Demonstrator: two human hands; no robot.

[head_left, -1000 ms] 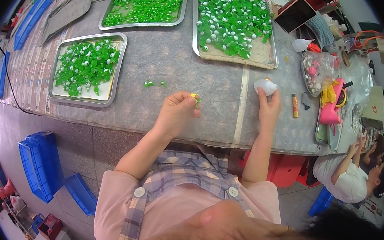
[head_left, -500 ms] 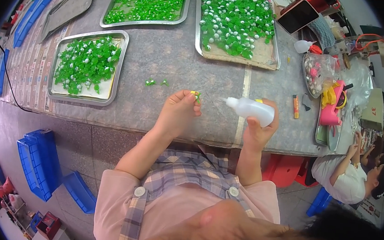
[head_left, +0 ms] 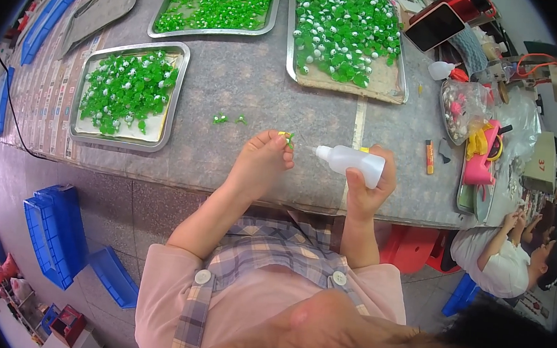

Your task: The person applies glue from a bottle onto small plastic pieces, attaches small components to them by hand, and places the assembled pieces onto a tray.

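Between thumb and fingertips, my left hand (head_left: pixel 261 156) pinches a small green plastic figure (head_left: pixel 289 140); its details are partly covered by the fingers. A translucent white squeeze bottle (head_left: pixel 353 165) is gripped in my right hand (head_left: pixel 371 185). The bottle lies nearly level, and its thin nozzle points left at the green piece, a short gap away. Something yellow is wrapped on a finger of each hand. Two loose green figures with white spots, one piece (head_left: pixel 220 118) and another (head_left: pixel 241 119), lie on the table just beyond my left hand.
Metal trays of green and white pieces stand on the table: a small tray (head_left: pixel 178 92) at left, a tray (head_left: pixel 274 14) behind, a tray (head_left: pixel 401 95) at back right. A pink tape dispenser (head_left: pixel 483 167) and an orange tube (head_left: pixel 429 157) lie right. Another person (head_left: pixel 499 259) sits at far right.
My right hand has brought the bottle a little to the left, so its nozzle is closer to the green figure. My left hand has barely shifted.
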